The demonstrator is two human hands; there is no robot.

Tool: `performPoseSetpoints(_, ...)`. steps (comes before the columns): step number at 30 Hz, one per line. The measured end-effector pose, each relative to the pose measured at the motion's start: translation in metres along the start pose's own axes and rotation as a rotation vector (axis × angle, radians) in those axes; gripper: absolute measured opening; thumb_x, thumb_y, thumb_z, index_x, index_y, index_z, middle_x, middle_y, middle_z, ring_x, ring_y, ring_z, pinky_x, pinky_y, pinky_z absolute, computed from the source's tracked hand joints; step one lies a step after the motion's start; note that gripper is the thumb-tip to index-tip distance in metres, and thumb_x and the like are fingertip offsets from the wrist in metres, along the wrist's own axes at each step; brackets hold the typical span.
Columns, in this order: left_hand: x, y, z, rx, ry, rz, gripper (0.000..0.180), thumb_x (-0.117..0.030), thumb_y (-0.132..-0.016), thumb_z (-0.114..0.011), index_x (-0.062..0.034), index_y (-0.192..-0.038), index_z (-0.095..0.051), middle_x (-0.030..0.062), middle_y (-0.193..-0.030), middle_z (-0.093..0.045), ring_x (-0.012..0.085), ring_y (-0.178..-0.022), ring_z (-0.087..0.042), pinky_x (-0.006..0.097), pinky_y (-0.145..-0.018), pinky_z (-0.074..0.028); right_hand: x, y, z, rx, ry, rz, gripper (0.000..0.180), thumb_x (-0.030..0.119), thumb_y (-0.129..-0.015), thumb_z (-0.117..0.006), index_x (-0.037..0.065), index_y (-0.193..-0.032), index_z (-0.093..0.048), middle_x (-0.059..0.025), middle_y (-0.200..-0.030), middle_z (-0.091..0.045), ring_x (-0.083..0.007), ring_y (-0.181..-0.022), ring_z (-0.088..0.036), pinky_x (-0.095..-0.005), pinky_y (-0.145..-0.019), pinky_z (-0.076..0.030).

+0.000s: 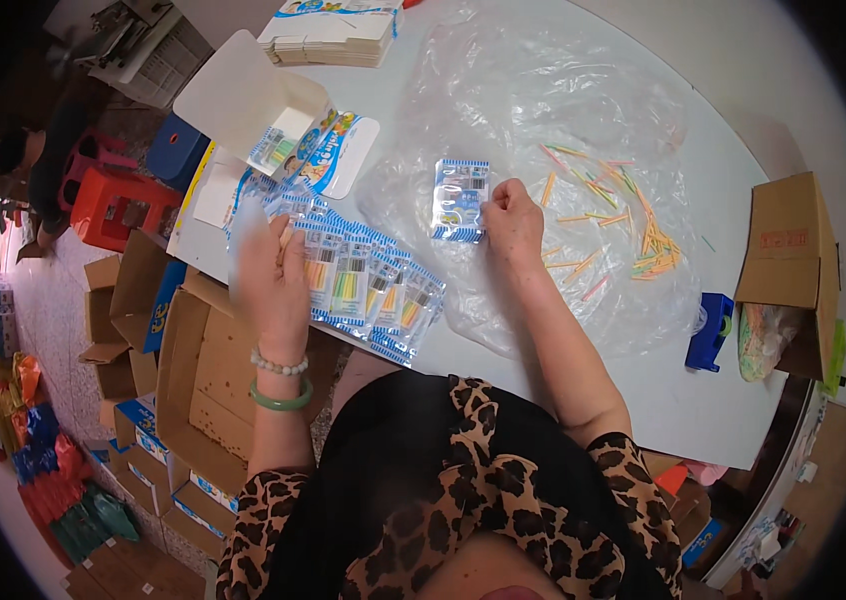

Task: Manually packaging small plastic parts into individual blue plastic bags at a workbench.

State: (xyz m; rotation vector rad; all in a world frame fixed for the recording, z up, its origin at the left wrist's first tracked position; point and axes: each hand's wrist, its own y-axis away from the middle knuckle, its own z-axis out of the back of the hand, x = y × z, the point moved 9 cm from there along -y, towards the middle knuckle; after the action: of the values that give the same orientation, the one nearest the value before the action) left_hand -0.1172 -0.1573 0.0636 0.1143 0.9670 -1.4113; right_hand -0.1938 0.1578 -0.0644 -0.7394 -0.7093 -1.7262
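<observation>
Blue-and-white striped edging marks the small flat packet that the right hand pinches by its right edge near the middle of the frame, fingers closed on it, holding it just above a large sheet of crinkled clear plastic spread over the white table. Thin coloured sticks — yellow, orange, pink and green — lie loose on that plastic to the right of the hand, bunched most thickly toward the right side. The left hand, blurred, sits at centre left over the upper end of a fanned, overlapping row of filled packets that runs down toward the table's near edge; its fingers curl against the packets, but I cannot tell whether they truly clasp one. Two bead bracelets, one pale and one green, ring that wrist. At upper left an open white carton lies on the table beside a flat printed card, with a stack of flat cartons at the top edge. A blue tape dispenser and a brown cardboard box stand at the right — open cardboard boxes sit on the floor at lower left.
</observation>
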Motion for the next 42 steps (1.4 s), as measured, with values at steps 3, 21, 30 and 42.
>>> performPoseSetpoints(3, -0.032, 0.003, 0.001, -0.022, 0.021, -0.116, 0.021, -0.002, -0.078, -0.064, 0.0020, -0.099, -0.064, 0.0153, -0.091, -0.059, 0.0293, -0.083, -0.058, 0.036, -0.073, -0.047, -0.014, -0.002, 0.001, 0.017, -0.175, -0.090, 0.021, 0.014, -0.074, -0.065, 0.005, -0.092, -0.061, -0.0135, -0.076, -0.063, -0.0266, -0.072, -0.063, -0.0346, -0.066, -0.048)
performPoseSetpoints(21, -0.073, 0.039, -0.110, 0.468, 0.518, 0.139, 0.012, -0.001, -0.079, -0.064, 0.0018, -0.090, -0.065, 0.0069, -0.083, -0.058, 0.0126, -0.067, -0.054, 0.024, -0.059, -0.043, 0.001, -0.002, 0.015, -0.008, -0.023, 0.003, 0.019, 0.022, -0.083, -0.055, 0.010, -0.097, -0.061, -0.0187, -0.089, -0.064, -0.0374, -0.086, -0.062, -0.0430, -0.078, -0.047)
performPoseSetpoints(30, -0.081, 0.047, -0.160, 0.535, 0.710, 0.379, 0.021, -0.003, -0.082, -0.064, 0.0029, -0.102, -0.063, 0.0033, -0.091, -0.063, 0.0081, -0.070, -0.054, 0.022, -0.064, -0.045, -0.012, 0.046, 0.071, -0.186, -0.328, 0.205, 0.017, 0.015, -0.087, -0.058, 0.000, -0.092, -0.063, -0.0100, -0.080, -0.060, -0.0160, -0.075, -0.058, -0.0296, -0.069, -0.047)
performPoseSetpoints(42, -0.196, 0.127, -0.207, 1.084, 0.778, -0.273, 0.004, -0.004, -0.075, -0.065, -0.0017, -0.077, -0.064, 0.0132, -0.102, -0.063, 0.0261, -0.094, -0.061, 0.034, -0.080, -0.049, -0.092, 0.042, 0.218, -0.165, 0.776, 0.268, 0.048, 0.002, -0.078, -0.053, 0.002, -0.126, -0.048, -0.0178, -0.130, -0.049, -0.0325, -0.124, -0.044, -0.0414, -0.104, -0.034)
